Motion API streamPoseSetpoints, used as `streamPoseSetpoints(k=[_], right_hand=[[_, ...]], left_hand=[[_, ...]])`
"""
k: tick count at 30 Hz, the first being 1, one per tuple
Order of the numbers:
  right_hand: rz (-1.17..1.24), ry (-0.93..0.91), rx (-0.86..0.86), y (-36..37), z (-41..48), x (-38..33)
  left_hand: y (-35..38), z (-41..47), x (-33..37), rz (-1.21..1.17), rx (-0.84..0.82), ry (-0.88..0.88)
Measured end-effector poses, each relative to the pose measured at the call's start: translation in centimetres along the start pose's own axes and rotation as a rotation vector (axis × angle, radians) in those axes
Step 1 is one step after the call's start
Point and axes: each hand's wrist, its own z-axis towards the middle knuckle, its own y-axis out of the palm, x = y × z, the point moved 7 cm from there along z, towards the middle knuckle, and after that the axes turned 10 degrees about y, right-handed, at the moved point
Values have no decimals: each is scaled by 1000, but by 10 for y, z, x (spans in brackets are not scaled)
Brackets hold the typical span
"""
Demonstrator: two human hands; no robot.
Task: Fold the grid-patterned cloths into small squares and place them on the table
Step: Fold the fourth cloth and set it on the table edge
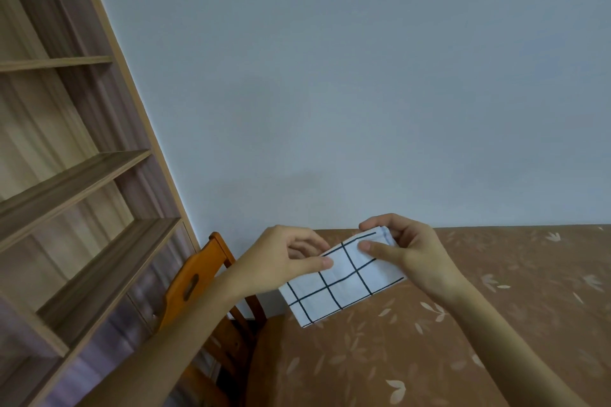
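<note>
Here both hands pinch one folded grid-patterned cloth (pixel 344 277), held in the air above the table (pixel 463 324). The left hand (pixel 281 258) grips its upper edge; the right hand (pixel 406 248) clamps the far corner.

Bare forearms (pixel 185 324) lead to the left hand (pixel 281 258) and right hand (pixel 411 253), fingers (pixel 380 249) short-nailed.

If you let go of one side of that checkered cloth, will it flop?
Probably: the cloth hangs from the left hand and right hand with wavy grid lines, so it looks floppy. Likely light too, since finger pinches hold it.
</note>
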Motion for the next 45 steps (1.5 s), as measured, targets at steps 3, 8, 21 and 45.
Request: streamPoseSetpoints(k=[3,8,21,45], right_hand=[[-14,-17,-8,4,0,1],[-14,34,-29,1,2,10],[192,199,-14,40,10,71],[77,616,-122,83,73,233]], left_hand=[[7,1,1,41,38,29],[9,-6,-7,-53,115,16],[65,-33,-55,-438,224,-212],[85,-54,-252,-716,339,-580]])
